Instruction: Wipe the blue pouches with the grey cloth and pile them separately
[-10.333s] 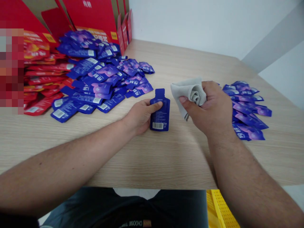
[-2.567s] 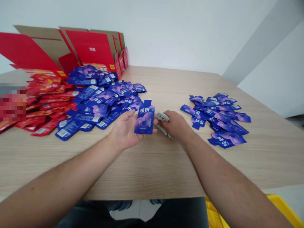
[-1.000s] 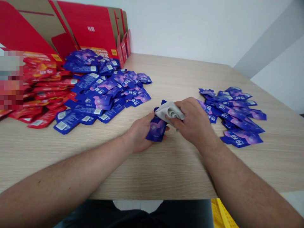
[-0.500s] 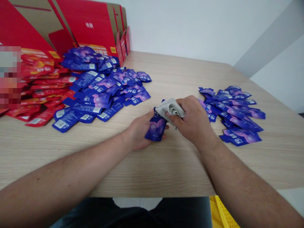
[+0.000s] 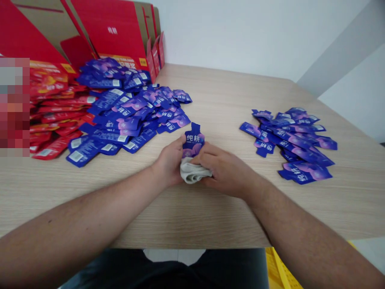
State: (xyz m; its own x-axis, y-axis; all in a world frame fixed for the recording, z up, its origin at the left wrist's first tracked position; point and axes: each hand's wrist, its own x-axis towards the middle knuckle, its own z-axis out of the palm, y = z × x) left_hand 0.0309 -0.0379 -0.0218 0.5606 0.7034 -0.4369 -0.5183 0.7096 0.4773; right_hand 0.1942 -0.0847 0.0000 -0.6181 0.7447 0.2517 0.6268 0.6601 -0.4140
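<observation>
A blue and purple pouch [image 5: 193,141] stands tilted above the table, its narrow neck pointing away from me. My left hand [image 5: 173,160] is closed on the pouch's left edge, with the thumb near its upper front. Pressed against the pouch's lower front is a folded grey-white cloth [image 5: 194,172], gripped by my right hand [image 5: 221,166]. The cloth hides the bottom of the pouch. Most of my left fingers are out of sight behind it.
A heap of blue pouches [image 5: 126,108] lies at the left, beside piled red packets [image 5: 60,108]. Red cartons [image 5: 114,30] stand behind them. More blue pouches [image 5: 294,136] lie at the right. A yellow plastic crate [image 5: 279,269] shows below the table edge.
My right hand has moved the cloth left and down, from the pouch's neck to its lower front. The pouch has turned more upright and shifted slightly left in my left hand.
</observation>
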